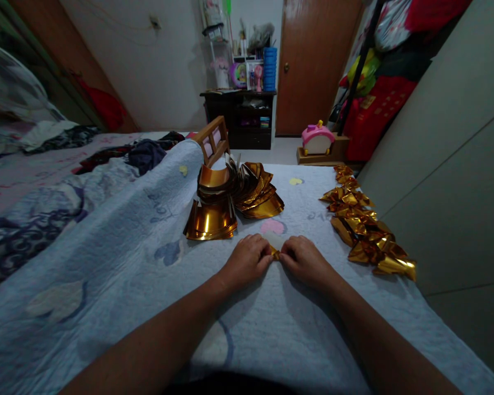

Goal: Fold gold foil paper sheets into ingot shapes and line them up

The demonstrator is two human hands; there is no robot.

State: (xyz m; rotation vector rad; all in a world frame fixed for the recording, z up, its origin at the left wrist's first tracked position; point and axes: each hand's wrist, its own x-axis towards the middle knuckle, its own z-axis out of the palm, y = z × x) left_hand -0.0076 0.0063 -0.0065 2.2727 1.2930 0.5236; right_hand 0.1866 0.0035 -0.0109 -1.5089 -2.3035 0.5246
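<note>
- We have a small gold foil piece pinched between our two hands, low on the pale blue quilt, just in front of us and near the middle of the view.
- Our left hand grasps its left end with the fingertips closed on it; our right hand pinches the right end in the same way. The two hands almost touch.
- Behind the fingers a pale, whitish bit of the sheet shows, perhaps its reverse side; most of the piece is hidden by the fingers.
- We judge the foil to be very light, thin and slick, and it likely creases for good once pressed. It seems best held by the edges and corners, with fingertips rather than the whole hand.
- Beyond the hands a stack of curved gold sheets rests on the quilt, glossy and curled.
- To the right, near the wall, a row of folded gold pieces lies along the quilt's edge.
- Farther off stand a wooden chair back, a dark cabinet and a brown door.
</note>
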